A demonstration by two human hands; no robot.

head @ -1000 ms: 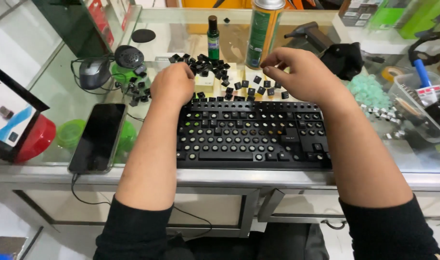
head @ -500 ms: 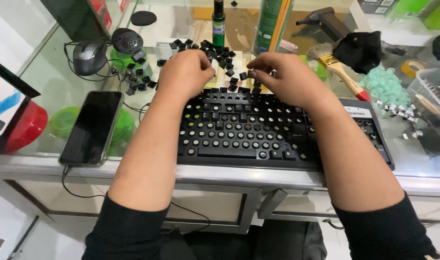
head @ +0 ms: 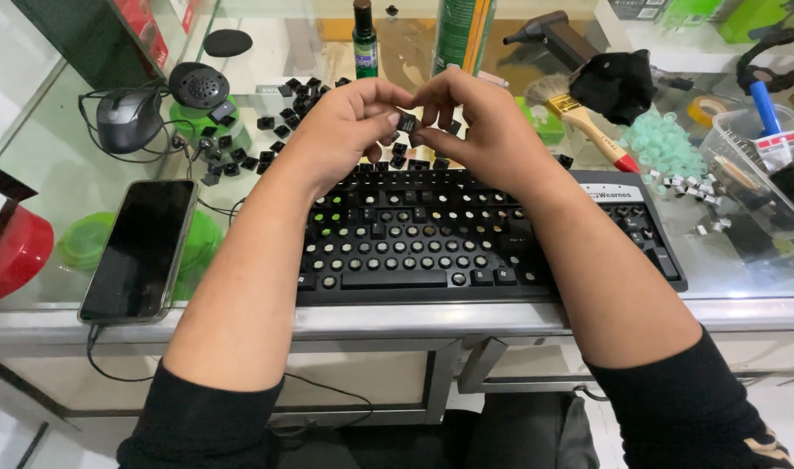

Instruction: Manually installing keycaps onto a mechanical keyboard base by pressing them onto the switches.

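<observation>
Black keycap [head: 406, 122], just one, I pinch between both hands, left hand [head: 345, 130] and right hand [head: 484, 130], above the one keyboard [head: 466, 234].

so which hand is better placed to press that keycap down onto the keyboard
Probably the left hand: its fingers pinch the black keycap, directly above the keyboard and its bare sockets. The right hand only touches the cap from the side, so it seems to be steadying.
</observation>
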